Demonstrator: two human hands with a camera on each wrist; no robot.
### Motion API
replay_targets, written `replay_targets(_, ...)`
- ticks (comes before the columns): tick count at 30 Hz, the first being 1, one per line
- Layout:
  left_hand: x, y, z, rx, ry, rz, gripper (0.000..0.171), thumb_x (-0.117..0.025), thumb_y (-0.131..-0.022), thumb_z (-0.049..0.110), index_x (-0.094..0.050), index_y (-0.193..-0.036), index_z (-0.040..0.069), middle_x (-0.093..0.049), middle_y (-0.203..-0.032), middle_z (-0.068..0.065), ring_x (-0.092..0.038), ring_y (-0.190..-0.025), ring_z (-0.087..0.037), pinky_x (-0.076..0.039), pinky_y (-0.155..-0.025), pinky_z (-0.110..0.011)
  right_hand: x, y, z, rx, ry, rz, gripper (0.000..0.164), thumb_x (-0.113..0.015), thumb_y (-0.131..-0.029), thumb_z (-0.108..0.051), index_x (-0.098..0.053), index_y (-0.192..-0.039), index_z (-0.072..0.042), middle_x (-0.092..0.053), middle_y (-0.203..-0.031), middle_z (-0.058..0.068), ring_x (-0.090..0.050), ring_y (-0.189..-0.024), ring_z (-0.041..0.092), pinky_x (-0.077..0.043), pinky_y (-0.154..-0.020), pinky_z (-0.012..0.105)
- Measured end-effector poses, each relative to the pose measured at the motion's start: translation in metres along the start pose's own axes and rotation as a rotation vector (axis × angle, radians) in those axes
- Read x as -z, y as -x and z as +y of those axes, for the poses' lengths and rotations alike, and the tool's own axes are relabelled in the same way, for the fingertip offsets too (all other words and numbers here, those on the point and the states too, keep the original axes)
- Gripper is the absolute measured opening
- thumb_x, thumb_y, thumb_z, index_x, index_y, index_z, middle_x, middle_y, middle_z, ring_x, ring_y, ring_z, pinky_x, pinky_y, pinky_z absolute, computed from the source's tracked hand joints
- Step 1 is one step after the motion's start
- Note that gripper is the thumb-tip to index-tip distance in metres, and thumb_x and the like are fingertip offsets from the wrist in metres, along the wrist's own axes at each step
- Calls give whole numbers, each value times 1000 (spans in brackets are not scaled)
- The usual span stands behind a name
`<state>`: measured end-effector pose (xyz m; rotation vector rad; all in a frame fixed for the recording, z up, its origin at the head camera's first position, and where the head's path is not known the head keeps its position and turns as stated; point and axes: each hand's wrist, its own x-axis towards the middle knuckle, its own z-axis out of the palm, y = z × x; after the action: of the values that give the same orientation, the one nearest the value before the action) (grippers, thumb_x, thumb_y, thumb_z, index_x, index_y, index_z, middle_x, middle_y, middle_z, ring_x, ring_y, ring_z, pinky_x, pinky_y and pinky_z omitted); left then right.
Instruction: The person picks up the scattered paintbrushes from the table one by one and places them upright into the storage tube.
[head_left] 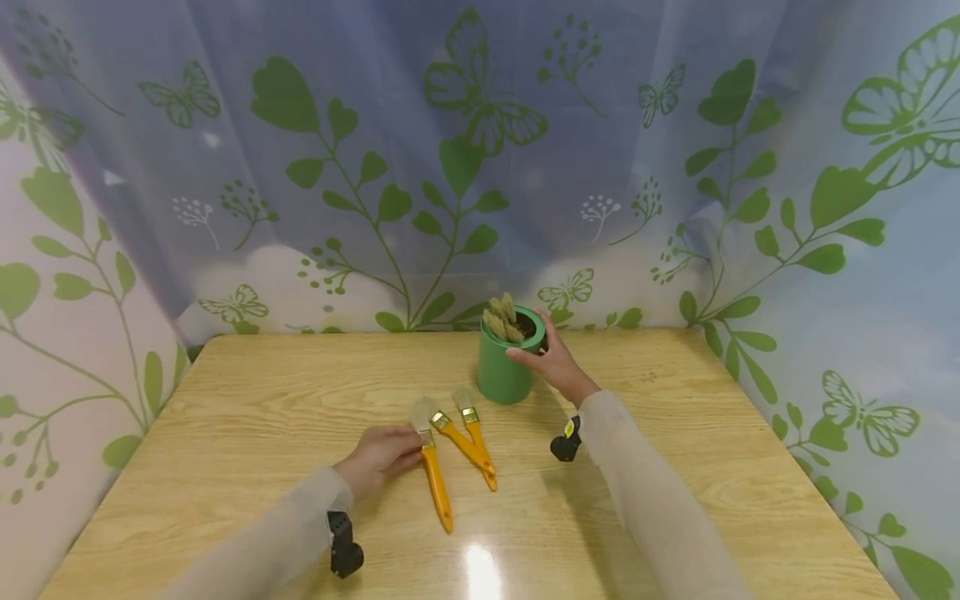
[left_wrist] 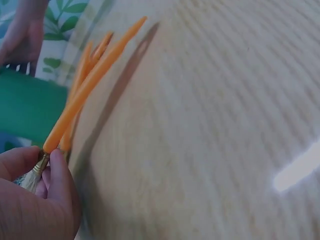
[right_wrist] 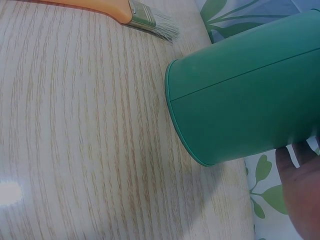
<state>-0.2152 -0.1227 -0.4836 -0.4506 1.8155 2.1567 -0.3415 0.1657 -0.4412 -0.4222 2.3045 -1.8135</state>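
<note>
My left hand (head_left: 382, 457) pinches a paintbrush (head_left: 437, 492) near its metal collar. In the left wrist view, thumb and fingers close on that collar, and the orange handle points away, casting a shadow on the table. Just right of it lie two more paintbrushes, one (head_left: 461, 440) crossing the other (head_left: 471, 421) near the handle ends. My right hand (head_left: 558, 363) grips the upper side of a green cylindrical container (head_left: 504, 375), thumb at the front rim, other fingers round the far side. Pale tan tufts (head_left: 501, 323) stick up out of the container; what they belong to is hidden inside.
Everything stands on a light wood-grain table (head_left: 300, 383). Behind it and at both sides hangs a curtain (head_left: 360, 242) with green leaves and butterflies. Black cameras sit at the left wrist (head_left: 345, 546) and right wrist (head_left: 566, 442). Light glares off the near table surface.
</note>
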Motion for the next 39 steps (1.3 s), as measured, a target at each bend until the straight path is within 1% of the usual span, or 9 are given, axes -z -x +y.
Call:
replay_targets(5,11,2,18,1,-9,-14,35,-59,-92,-3,-49,-123,-16,-66,-94,-9,-65,-80,-11,-55,-87,-27,0,5,-13,-22,-48,-28,93,-69,-90,-23,-2,-154,-29,-16,-158,11,-20,-144,33,-22,-115,57)
replay_targets(12,20,0,51,-33,-4,-39,25,-56,-95,0,-50,-117,-11,-60,-98,-8,-63,-83,-10,-50,-97,-30,-2,12,-25,-20,-32,-39,92,-67,-91,-21,-1,-154,-25,-16,-158,13,-20,-143,34,-24,-114,58)
replay_targets(18,23,1,88,-49,77,-49,15,-55,-96,0,-52,-110,-4,-59,-100,-7,-64,-84,-10,-52,-91,-24,-2,12,-25,-41,-38,-44,93,-67,-91,-23,0,-154,-27,-13,-158,11,-17,-144,33,-22,-115,57)
replay_targets(20,23,2,102,-60,108,-58,11,-54,-96,0,-53,-107,-2,-59,-99,-7,-64,-85,-10,-51,-93,-23,-2,12,-25,-53,-39,-45,93,-67,-91,-24,1,-154,-27,-11,-159,10,-15,-145,33,-21,-115,57)
replay_targets(23,23,4,121,-78,160,-74,6,-55,-95,0,-54,-101,1,-59,-98,-6,-64,-86,-11,-48,-98,-25,-2,12,-26,-62,-36,-46,94,-67,-91,-25,1,-154,-27,-9,-159,10,-13,-145,32,-20,-115,57)
replay_targets(27,19,8,142,-124,180,-95,4,-53,-96,1,-53,-100,2,-57,-100,-6,-62,-89,-12,-45,-101,-26,-2,13,-26,-68,-34,-43,94,-68,-91,-25,1,-154,-28,-8,-160,10,-14,-145,32,-20,-115,57)
replay_targets(31,12,11,158,-180,184,-105,9,-50,-97,1,-52,-106,0,-54,-105,-7,-61,-92,-12,-46,-100,-24,-1,14,-26,-67,-39,-41,94,-67,-91,-24,2,-154,-28,-8,-160,10,-13,-145,32,-20,-116,57)
replay_targets(36,2,12,172,-205,217,-100,13,-49,-98,2,-51,-111,0,-51,-111,-8,-58,-99,-13,-46,-99,-22,-1,13,-25,-54,-44,-43,94,-67,-91,-24,2,-154,-28,-8,-160,9,-12,-146,32,-19,-116,58)
replay_targets(39,-5,10,178,-210,247,-93,27,-48,-98,3,-48,-125,-2,-51,-114,-9,-57,-104,-15,-47,-98,-21,-2,12,-24,-53,-47,-40,93,-67,-91,-23,1,-154,-28,-9,-159,10,-13,-145,32,-19,-116,57)
